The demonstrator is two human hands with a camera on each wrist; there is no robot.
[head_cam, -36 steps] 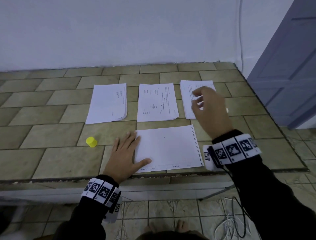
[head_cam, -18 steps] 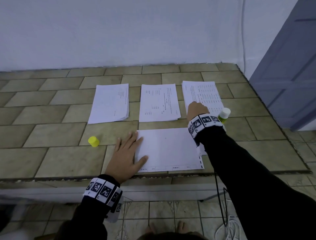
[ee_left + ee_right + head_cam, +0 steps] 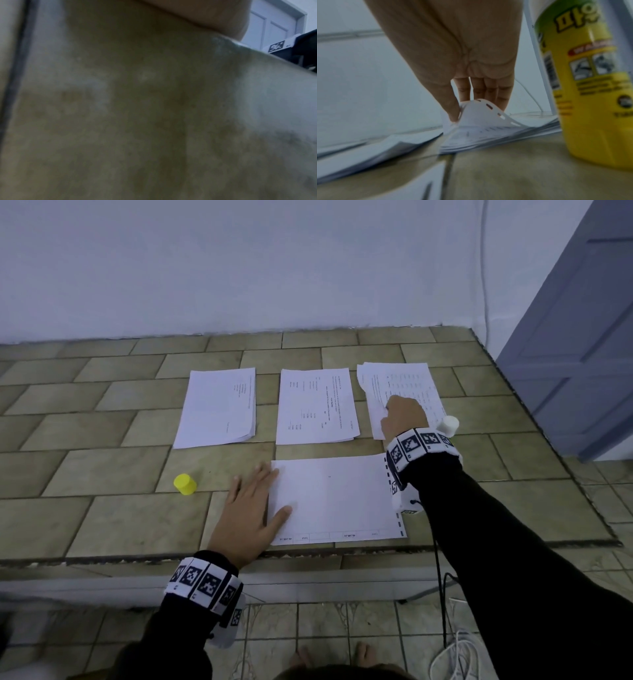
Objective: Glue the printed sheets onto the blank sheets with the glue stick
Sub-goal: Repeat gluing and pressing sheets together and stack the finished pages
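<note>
A blank sheet (image 3: 337,498) lies near the tiled table's front edge. My left hand (image 3: 251,508) lies flat with straight fingers on its left edge. Behind it lie three piles of paper: left pile (image 3: 219,405), middle pile (image 3: 317,404) and right printed pile (image 3: 400,385). My right hand (image 3: 404,416) rests on the right pile; in the right wrist view its thumb and fingers (image 3: 453,108) pinch up the top printed sheet (image 3: 488,116) at its near edge. The uncapped yellow glue stick (image 3: 448,425) (image 3: 590,94) stands upright just right of that hand.
The yellow cap (image 3: 185,484) sits on the table left of my left hand. The table's right edge (image 3: 548,446) runs near a grey-blue door (image 3: 582,337). A white wall (image 3: 274,268) stands behind. Cables (image 3: 455,655) lie on the floor below.
My right hand has come down onto the right pile and pinched its top sheet, uncovering the glue stick beside it. The left hand has stayed flat on the blank sheet.
</note>
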